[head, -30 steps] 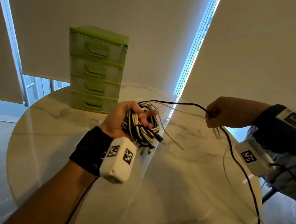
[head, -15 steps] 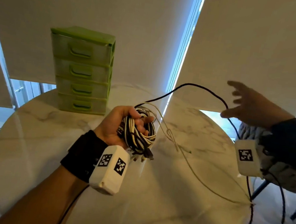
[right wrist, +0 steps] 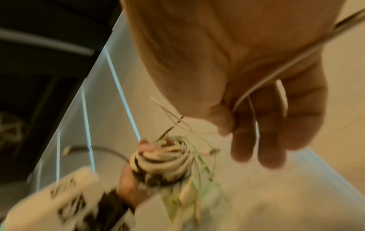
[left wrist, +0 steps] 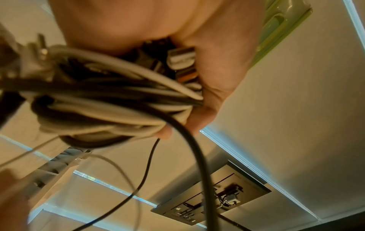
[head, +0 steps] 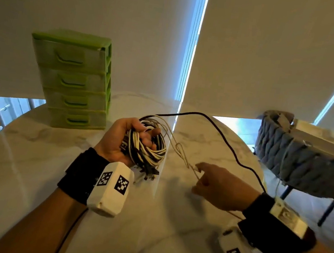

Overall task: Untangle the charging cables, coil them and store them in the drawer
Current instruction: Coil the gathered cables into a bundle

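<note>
left hand (head: 122,139): palm up, fingers curled round the cable bundle (head: 148,149) — held clear above the marble table (head: 28,171)
cable bundle: black and white loops mixed, sitting in the palm, thumb over the top, fingertips poking through the middle; plug ends hanging below the heel of the hand
left wrist view: loops (left wrist: 102,100) crossing the palm, connectors wedged against the fingers
right hand (head: 217,186): back up, just right of the bundle, thumb and forefinger pinching the white cable (head: 180,149)
white cable: runs from the bundle's top down to the pinch with a small loop midway, then passes under the palm toward the wrist
right wrist view: white strand (right wrist: 276,75) lying across the palm, other fingers loosely bent — blurred
black cable (head: 224,138): arcs from the bundle past the far side of the right hand, not touched by those fingers
drawer unit (head: 72,80): green, four drawers all closed, beyond the left fingers
chair (head: 298,156): grey, right of the table
</note>
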